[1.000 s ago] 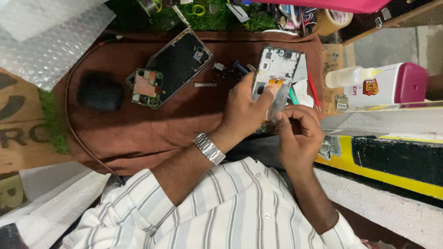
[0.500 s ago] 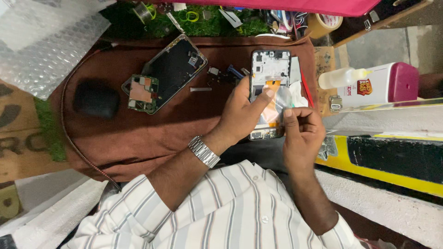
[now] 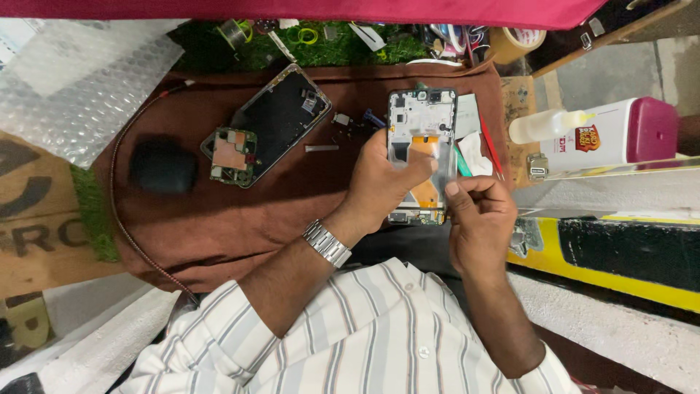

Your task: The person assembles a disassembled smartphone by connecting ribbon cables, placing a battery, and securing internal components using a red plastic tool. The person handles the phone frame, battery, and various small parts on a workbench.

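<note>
Both hands clamped on phone frame [image 3: 421, 138], second opened phone [image 3: 273, 120] beside, glue bottle [image 3: 543, 125] near

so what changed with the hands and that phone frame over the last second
The right hand drew back from the middle of the opened phone frame toward its lower right edge. The left hand kept its grip on the frame's left side. The other opened phone with its circuit board, the black pouch and the white bottle lie as before.

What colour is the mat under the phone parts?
Brown, best seen in the head view: the mat lies beneath the opened phone frame.
</note>
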`<act>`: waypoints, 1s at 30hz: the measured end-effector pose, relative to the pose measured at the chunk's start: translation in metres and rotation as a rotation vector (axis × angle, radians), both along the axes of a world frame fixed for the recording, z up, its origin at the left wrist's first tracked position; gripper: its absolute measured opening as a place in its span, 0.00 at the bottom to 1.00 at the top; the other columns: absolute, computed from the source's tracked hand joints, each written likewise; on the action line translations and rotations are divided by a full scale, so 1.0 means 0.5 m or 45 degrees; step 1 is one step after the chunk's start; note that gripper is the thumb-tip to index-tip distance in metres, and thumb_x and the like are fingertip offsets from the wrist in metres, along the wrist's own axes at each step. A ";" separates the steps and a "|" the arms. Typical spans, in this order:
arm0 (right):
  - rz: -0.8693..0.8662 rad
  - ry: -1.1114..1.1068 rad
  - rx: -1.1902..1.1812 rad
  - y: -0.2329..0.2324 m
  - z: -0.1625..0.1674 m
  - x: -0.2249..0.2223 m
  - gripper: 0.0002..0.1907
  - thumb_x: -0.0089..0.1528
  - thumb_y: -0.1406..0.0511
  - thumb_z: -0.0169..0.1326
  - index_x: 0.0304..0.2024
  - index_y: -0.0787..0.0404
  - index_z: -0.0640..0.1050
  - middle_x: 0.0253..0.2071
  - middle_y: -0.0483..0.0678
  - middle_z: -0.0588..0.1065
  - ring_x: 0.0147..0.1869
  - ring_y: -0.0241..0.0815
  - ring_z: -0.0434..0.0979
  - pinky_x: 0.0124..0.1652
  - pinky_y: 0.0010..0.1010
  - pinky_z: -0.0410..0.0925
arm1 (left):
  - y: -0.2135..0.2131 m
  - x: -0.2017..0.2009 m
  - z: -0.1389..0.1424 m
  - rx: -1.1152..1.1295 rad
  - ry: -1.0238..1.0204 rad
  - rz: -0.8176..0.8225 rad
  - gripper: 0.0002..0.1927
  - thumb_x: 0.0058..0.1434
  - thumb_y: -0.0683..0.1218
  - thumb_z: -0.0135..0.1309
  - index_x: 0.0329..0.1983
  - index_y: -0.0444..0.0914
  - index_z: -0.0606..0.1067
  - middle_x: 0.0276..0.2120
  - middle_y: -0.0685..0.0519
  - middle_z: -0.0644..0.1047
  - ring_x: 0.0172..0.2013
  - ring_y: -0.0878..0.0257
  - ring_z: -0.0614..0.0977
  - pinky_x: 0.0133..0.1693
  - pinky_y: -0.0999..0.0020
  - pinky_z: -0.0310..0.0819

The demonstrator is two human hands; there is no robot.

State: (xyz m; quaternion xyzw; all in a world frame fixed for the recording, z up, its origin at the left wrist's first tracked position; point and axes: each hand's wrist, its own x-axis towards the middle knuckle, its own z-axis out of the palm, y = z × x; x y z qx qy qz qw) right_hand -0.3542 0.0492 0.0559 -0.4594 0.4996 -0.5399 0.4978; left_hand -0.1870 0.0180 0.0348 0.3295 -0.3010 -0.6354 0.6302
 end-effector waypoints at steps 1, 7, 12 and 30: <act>0.008 -0.030 -0.010 0.002 -0.002 0.002 0.05 0.66 0.74 0.60 0.39 0.65 0.75 0.31 0.43 0.74 0.30 0.27 0.68 0.31 0.18 0.62 | 0.001 0.001 0.000 0.014 0.030 0.003 0.16 0.60 0.39 0.61 0.50 0.32 0.75 0.43 0.53 0.81 0.41 0.68 0.82 0.45 0.69 0.80; 0.136 -0.283 -0.066 0.009 0.014 0.017 0.12 0.65 0.70 0.61 0.49 0.68 0.74 0.42 0.48 0.76 0.37 0.29 0.71 0.34 0.17 0.63 | 0.003 0.003 0.005 -0.033 0.064 0.110 0.18 0.61 0.41 0.64 0.52 0.32 0.74 0.45 0.51 0.82 0.44 0.69 0.82 0.47 0.68 0.81; 0.210 0.096 -0.172 0.018 0.026 0.057 0.31 0.60 0.74 0.62 0.62 0.64 0.64 0.51 0.48 0.71 0.53 0.31 0.73 0.52 0.22 0.71 | 0.003 0.007 0.014 -0.111 -0.318 0.264 0.19 0.59 0.43 0.66 0.51 0.33 0.75 0.44 0.51 0.83 0.44 0.68 0.85 0.47 0.70 0.82; -0.068 0.507 -0.407 -0.003 -0.013 0.063 0.05 0.73 0.73 0.54 0.51 0.68 0.73 0.39 0.43 0.75 0.40 0.27 0.74 0.43 0.20 0.71 | 0.016 0.012 0.062 -0.212 -0.367 0.256 0.19 0.60 0.40 0.63 0.53 0.32 0.74 0.45 0.52 0.83 0.45 0.68 0.85 0.50 0.70 0.82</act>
